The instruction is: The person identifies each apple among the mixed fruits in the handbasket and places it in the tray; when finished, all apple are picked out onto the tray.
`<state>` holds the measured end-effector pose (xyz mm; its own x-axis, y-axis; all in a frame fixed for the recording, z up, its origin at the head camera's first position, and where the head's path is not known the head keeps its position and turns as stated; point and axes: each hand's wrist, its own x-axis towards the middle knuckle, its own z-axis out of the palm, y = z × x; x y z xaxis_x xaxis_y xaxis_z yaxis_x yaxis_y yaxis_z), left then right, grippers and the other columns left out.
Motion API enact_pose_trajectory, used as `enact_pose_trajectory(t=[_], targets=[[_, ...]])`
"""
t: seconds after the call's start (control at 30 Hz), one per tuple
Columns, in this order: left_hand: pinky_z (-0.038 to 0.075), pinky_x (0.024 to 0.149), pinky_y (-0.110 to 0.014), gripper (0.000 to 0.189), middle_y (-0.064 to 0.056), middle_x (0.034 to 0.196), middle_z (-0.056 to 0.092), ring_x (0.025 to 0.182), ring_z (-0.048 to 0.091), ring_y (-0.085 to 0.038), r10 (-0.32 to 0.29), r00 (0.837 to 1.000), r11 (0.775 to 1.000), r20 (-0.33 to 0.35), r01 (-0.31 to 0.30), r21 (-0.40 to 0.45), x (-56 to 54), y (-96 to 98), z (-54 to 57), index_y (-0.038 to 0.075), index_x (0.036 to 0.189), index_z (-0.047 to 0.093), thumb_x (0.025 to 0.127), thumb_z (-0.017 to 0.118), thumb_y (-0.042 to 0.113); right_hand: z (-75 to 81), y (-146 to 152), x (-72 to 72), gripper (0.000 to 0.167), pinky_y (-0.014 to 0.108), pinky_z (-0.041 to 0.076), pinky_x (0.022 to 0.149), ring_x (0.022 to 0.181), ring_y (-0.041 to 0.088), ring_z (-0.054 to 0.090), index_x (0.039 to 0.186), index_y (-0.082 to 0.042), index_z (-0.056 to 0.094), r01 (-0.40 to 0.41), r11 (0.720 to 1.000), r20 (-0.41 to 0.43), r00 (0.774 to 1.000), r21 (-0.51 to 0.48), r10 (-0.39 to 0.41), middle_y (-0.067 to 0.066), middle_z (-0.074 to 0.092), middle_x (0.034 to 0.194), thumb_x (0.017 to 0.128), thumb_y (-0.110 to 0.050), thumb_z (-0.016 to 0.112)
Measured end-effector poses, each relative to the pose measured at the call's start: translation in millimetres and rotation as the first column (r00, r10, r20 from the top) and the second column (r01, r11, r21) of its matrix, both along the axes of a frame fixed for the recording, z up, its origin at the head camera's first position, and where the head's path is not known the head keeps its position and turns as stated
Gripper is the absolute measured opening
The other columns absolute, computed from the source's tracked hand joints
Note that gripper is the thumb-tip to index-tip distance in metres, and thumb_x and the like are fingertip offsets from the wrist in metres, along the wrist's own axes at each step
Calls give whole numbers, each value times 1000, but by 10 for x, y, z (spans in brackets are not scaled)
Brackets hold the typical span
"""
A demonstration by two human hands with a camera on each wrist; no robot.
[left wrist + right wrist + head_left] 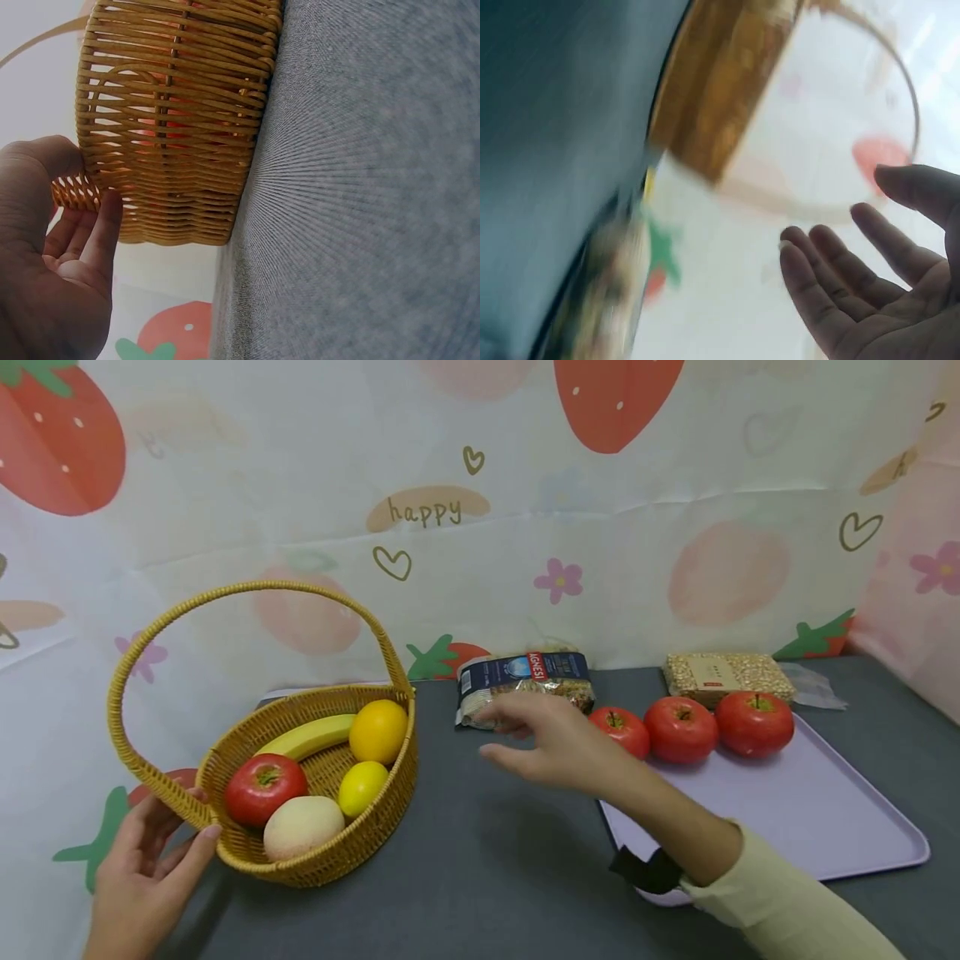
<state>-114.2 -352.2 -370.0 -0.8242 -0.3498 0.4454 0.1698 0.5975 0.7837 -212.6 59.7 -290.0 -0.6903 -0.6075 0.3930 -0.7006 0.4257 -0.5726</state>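
My left hand (146, 864) pinches the rim of a yellow wicker basket (375, 839) beside the foot of its tall handle. In the left wrist view, thumb and fingers (105, 232) lie on either side of the basket wall (172, 135). Inside the basket are a banana (307, 737), an orange (378, 732), a lemon (363, 788), a red apple (266, 789) and a pale round fruit (303, 827). My right hand (551, 739) hangs in the air between basket and tray, fingers loosely bent, holding nothing. Its fingers (840, 277) stand apart in the blurred right wrist view.
On the right lies a lilac tray (795, 818) with three red apples (681, 730) along its back left. Behind my right hand is a bag labelled AGNESI (525, 677). A vacuum-packed bag of grain (727, 675) sits behind the apples. A printed cloth (450, 435) covers the wall.
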Motion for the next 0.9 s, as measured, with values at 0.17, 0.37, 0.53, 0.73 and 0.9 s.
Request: enact_pose_trajectory(t=[0.17, 0.37, 0.53, 0.73, 0.9], targets=[[51, 76, -9, 66, 3, 127, 55, 111, 55, -4, -17, 999, 1000, -28, 17, 0, 0, 17, 7, 7, 147, 44, 89, 71, -7, -85, -799, -16, 27, 19, 52, 83, 98, 16, 64, 118, -8, 69, -169, 985, 8, 986, 22, 169, 4, 65, 117, 93, -17, 74], [51, 77, -10, 65, 1, 127, 56, 111, 56, -5, -19, 999, 1000, -27, 19, -1, 6, 7, 2, 8, 147, 45, 89, 71, -7, -213, -1763, -63, 34, 9, 41, 85, 118, 7, 48, 125, -15, 66, -221, 970, 81, 974, 102, 213, -1, 53, 135, 94, -28, 72], [50, 77, -9, 66, -1, 129, 55, 112, 55, -5, -5, 1000, 1000, -12, 5, -12, 22, -13, 16, 9, 148, 44, 90, 72, -5, -318, -2348, -117, 45, 11, 40, 75, 102, 0, 51, 128, -30, 60, -107, 938, 123, 990, 330, 70, -12, 51, 131, 89, -48, 72], [51, 77, -9, 67, 2, 127, 56, 111, 56, -4, -16, 1000, 1000, -25, 16, 0, 17, -9, 8, 7, 147, 45, 88, 71, -9, -399, -2580, -189, 50, 20, 43, 62, 77, 3, 52, 113, -32, 51, 8, 932, 203, 975, 362, -87, -14, 58, 100, 79, -54, 80], [51, 78, -9, 66, 2, 127, 56, 112, 56, -5, -20, 1000, 1000, -24, 20, 16, 13, -10, 22, 7, 146, 45, 88, 71, -10, -439, -2570, -283, 55, 16, 43, 62, 76, 2, 52, 107, -26, 49, 45, 965, 237, 965, 259, -109, -11, 59, 97, 76, -53, 85]])
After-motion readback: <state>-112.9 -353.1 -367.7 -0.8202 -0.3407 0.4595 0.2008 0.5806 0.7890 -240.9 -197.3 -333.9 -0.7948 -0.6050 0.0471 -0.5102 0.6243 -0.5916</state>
